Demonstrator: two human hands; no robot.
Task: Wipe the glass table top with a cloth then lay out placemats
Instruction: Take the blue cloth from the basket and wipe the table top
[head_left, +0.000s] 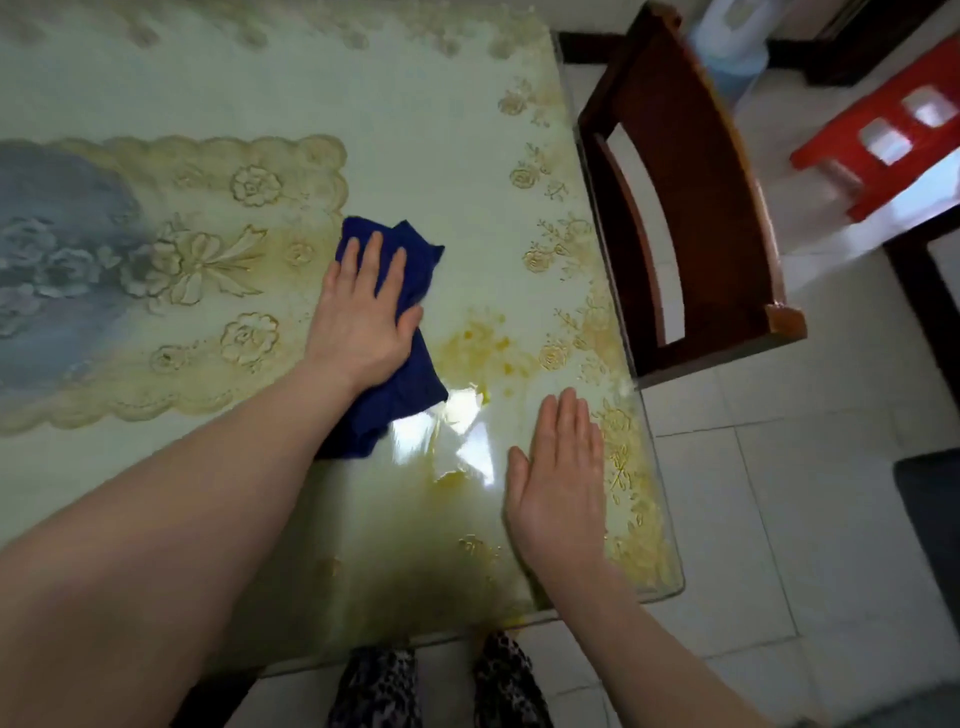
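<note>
Cloth (402, 332) lies under flat left fingers (374, 260) on glass table top (426, 130), right hand (558, 483) flat beside.

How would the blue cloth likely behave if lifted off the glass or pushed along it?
The blue cloth lies creased and bunched under the left hand, so it would probably droop limply. Pushed, it likely glides on the glossy glass table top, perhaps folding at its loose edges.

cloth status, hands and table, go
Left hand flat, pressing blue cloth on glass table top. Right hand open near corner. No placemats seen.
</note>
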